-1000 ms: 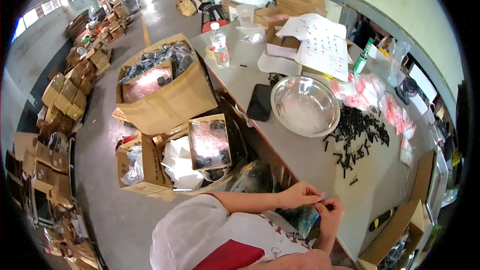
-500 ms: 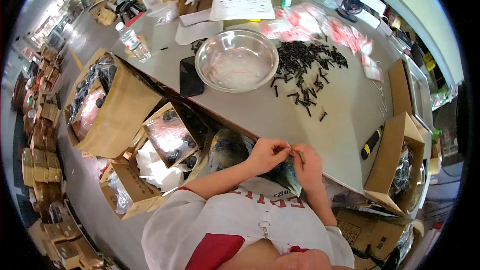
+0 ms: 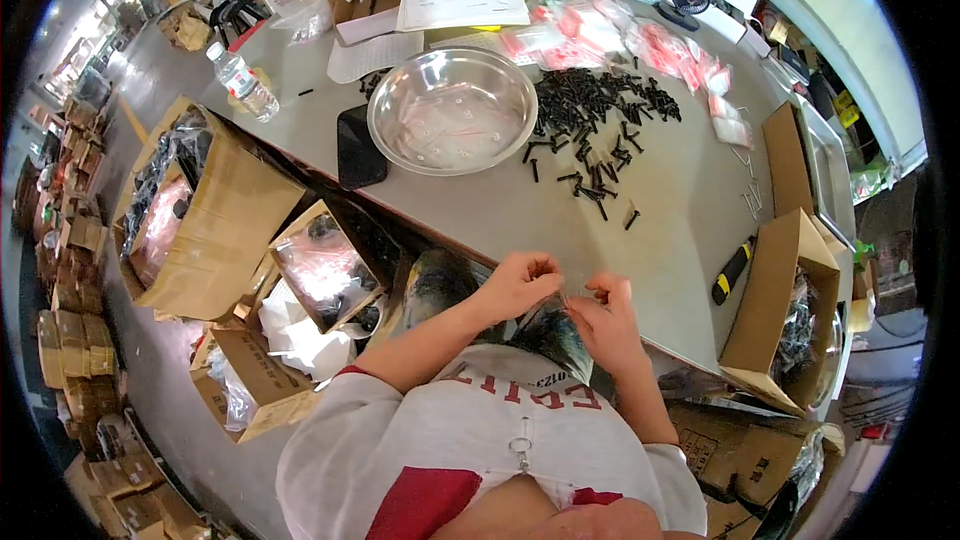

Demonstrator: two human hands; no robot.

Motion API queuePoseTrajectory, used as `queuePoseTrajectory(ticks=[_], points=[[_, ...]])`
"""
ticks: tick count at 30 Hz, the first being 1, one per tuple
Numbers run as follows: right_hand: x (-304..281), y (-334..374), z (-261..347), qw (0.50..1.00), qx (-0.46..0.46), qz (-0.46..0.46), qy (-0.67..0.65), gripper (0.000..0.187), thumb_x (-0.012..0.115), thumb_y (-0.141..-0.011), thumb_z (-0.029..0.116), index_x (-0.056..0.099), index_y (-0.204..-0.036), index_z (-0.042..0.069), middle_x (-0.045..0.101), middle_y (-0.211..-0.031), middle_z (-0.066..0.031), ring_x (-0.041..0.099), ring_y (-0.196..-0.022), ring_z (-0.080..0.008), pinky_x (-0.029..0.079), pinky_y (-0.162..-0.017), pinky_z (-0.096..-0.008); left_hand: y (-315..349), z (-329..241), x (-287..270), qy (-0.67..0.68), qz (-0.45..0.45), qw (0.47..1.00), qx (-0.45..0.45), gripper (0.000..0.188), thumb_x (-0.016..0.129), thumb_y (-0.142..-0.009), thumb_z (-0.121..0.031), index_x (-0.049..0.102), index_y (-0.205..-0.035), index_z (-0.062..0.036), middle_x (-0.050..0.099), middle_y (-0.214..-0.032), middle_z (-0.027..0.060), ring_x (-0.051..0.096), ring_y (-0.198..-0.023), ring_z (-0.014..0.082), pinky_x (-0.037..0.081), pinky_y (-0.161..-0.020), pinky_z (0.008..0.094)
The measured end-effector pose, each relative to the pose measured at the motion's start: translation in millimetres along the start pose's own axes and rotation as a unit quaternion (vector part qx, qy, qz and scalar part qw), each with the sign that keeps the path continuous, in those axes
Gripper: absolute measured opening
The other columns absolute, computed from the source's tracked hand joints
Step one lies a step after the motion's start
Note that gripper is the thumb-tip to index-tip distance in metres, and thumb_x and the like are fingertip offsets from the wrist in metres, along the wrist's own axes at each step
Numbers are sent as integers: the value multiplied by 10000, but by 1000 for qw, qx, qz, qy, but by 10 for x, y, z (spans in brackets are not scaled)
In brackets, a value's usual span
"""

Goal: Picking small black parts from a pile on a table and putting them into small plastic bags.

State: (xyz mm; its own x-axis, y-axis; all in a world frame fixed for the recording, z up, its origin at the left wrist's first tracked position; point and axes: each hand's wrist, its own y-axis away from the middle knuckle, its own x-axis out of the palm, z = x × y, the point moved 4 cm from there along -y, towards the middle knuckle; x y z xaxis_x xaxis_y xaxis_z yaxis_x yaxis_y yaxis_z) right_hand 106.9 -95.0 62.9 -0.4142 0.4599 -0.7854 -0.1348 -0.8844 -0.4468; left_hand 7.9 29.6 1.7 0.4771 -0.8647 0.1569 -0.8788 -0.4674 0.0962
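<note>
Both hands are over my lap at the table's near edge. My left hand [image 3: 522, 286] is closed in a pinch, its fingertips turned to the right. My right hand [image 3: 606, 320] faces it, with thumb and forefinger pinched. A thin, see-through bit, too small to name, shows between the two hands. Beyond them on the grey table [image 3: 470, 215] lies a heap of black screws [image 3: 600, 110], with a few loose ones nearer. Left of the heap stands a steel basin [image 3: 385, 140] with small round pieces in its bottom.
A black phone [image 3: 360, 155] lies beside the basin, near a water bottle [image 3: 243, 83]. Small red-and-clear plastic bags [image 3: 670, 52] are at the back. A yellow-black utility knife [image 3: 733, 272] and an open carton [image 3: 765, 315] sit at right. More cartons [image 3: 225, 225] stand at left.
My hands have come slightly apart, the left moving a little left and up. The right fingers have shifted their pinch. The whole view has shifted slightly.
</note>
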Motion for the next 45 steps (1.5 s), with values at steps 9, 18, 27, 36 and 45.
queuePoseTrajectory(ticks=[9, 18, 27, 36, 45], points=[[-148, -38, 59, 989, -72, 42, -124, 295, 784, -628, 129, 684, -906, 121, 606, -1138, -60, 530, -1026, -325, 459, -838, -409, 30, -45, 33, 239, -28, 964, -113, 283, 620, -899, -334, 573, -889, -55, 491, -709, -41, 437, -600, 25, 339, -472, 204], [-161, -76, 15, 997, -67, 23, -24, 309, 712, -647, 59, 705, -945, 142, 592, -1179, -9, 481, -1062, -311, 425, -884, -413, -11, -457, -264, -196, -121, 956, 180, 396, 717, -791, -336, 537, -947, -20, 568, -783, 37, 538, -713, 180, 433, -665, 322], [87, -255, -554, 968, 232, -27, -89, 158, 643, -740, 54, 670, -896, 60, 591, -1028, -149, 550, -1001, -346, 468, -812, -416, 183, -234, 14, -248, 3, 969, 15, 356, 747, -702, -153, 517, -935, -10, 587, -752, 111, 601, -691, 244, 477, -631, 339], [253, -513, -1137, 941, 305, -83, 117, 150, 690, -744, 125, 652, -822, 3, 590, -974, -167, 582, -892, -343, 491, -770, -420, 282, -5, 158, -205, 84, 974, 45, 393, 762, -732, -221, 518, -966, -18, 578, -736, 85, 572, -660, 183, 468, -612, 313], [259, -514, -1047, 963, 266, 21, 29, 103, 659, -711, 6, 585, -776, -25, 593, -939, -157, 599, -778, -333, 500, -709, -383, 384, 209, 89, -166, 98, 981, 18, 382, 761, -734, -220, 514, -948, -22, 584, -719, 76, 569, -638, 181, 466, -597, 312]])
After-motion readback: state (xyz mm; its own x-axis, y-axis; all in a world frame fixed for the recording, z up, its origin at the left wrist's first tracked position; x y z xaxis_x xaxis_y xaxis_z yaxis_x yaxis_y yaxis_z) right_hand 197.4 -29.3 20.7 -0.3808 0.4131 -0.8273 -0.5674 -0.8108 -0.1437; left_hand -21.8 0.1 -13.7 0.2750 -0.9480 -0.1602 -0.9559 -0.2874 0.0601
